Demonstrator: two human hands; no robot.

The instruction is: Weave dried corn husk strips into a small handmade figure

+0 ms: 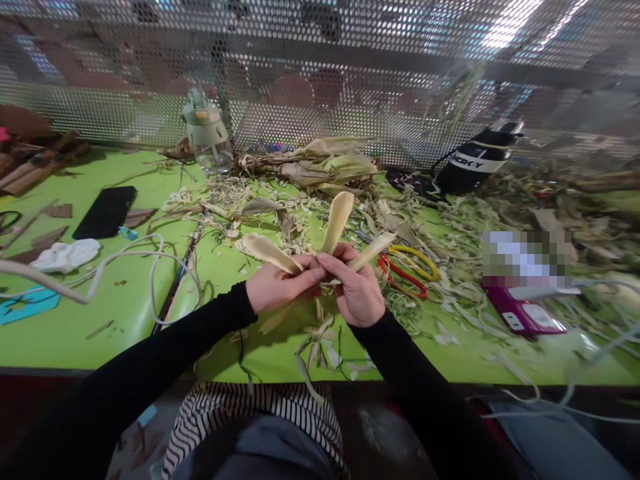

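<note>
Both my hands meet above the green table and pinch the inner ends of several pale dried husk strips, which fan out like petals. My left hand [284,283] is closed, with one husk strip [267,251] pointing out to the left over its fingers. Closed from the other side, my right hand [359,290] has a strip [373,251] slanting up to the right. A broad upright strip [338,221] rises between the two hands. Fingers hide the spot where the strips join. Just right of my right hand lie scissors with red and yellow handles [413,261].
Husk scraps [235,200] litter the green table [125,347]. Farther back are a husk bundle [320,163], a clear bottle [210,137] and a black bottle [475,160] before a perforated metal screen [300,100]. A phone [106,212] and white cable [160,267] lie left, a purple box [530,313] right.
</note>
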